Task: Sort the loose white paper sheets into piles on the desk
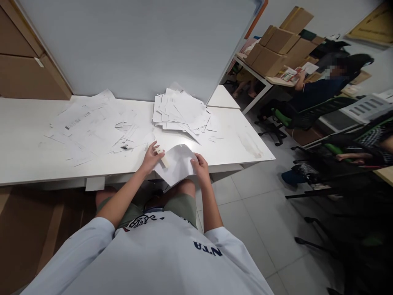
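Note:
My left hand (150, 159) is closed around a small cream-coloured block (165, 161), its kind too small to make out. The block lies over the left part of a white sheet of paper (180, 164). On the sheet's right side, my right hand (201, 167) pinches the edge between thumb and fingers. The sheet is bent and held above my lap at the table's front edge. Beyond my hands rests an untidy stack of papers (181, 110). Loose printed sheets and cut scraps (82, 121) spread over the table to the left.
A white table (21, 139) runs across in front of me, with a tall grey panel (135, 45) behind it. Cardboard boxes (27, 78) stand at the left. On the right, a person (319, 92) sits at another desk beside stacked boxes (279, 45); office chairs (325, 110) stand nearby.

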{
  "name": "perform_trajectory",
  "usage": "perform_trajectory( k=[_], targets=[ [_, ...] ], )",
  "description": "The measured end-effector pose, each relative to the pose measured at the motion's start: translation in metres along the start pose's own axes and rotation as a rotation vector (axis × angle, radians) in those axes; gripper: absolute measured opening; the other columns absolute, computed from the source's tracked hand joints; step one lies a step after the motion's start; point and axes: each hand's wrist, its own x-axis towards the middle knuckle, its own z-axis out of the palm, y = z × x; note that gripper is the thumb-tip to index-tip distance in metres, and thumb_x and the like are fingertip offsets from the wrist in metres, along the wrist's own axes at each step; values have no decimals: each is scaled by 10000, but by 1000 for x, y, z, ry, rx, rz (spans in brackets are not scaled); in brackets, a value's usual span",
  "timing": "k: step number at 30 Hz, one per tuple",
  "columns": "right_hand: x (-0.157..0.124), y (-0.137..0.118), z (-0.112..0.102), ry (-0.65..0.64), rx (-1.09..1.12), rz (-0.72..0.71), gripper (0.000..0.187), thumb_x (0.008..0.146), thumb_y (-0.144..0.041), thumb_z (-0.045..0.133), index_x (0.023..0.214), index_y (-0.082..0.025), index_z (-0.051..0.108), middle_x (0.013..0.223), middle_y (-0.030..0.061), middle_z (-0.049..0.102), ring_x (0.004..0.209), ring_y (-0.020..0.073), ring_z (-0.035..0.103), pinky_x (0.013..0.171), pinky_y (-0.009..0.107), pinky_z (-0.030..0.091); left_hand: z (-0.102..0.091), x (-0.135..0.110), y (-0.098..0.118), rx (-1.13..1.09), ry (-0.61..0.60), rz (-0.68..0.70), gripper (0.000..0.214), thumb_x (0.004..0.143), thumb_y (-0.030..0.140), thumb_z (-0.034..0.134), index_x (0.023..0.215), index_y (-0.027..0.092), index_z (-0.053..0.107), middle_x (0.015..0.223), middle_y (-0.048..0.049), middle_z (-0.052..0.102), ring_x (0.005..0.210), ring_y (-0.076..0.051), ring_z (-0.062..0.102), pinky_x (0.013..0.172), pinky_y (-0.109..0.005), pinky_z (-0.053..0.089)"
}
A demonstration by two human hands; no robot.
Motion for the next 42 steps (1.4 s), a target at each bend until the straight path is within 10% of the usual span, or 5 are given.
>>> perform_trajectory(
  k=[8,22,33,42],
  targets=[
    [-11,-49,3,-86,-164,-278,293,849,-428,563,1062,-250,656,1076,43,691,1047,217,612,922,351,492,-12,-1,12,-325,113,162,721,701,387,801,1338,258,488,1041,-48,695,1088,-194,645,954,-336,505],
    [-34,-174,10,-276,-470,-892,280,972,-285,451,1201,-275,612,1088,47,691,990,190,651,831,352,554,-20,-42,129,-226,111,557,557,694,416,836,1195,333,610,1161,-4,655,1253,-261,568,1117,-439,422],
    [-56,-164,17,-286,-170,-657,254,914,-248,529,1138,-306,634,1023,32,650,953,181,608,820,365,548,-12,-61,139,-263,132,664,538,631,239,893,1104,249,637,935,28,694,924,-153,666,1001,-395,532],
    [-65,-150,7,-515,-75,-581,330,871,-425,607,1178,-308,629,1079,46,659,985,214,614,842,400,547,-14,-59,134,-361,153,453,422,606,296,896,978,281,696,931,29,713,893,-188,703,851,-354,577]
  ],
)
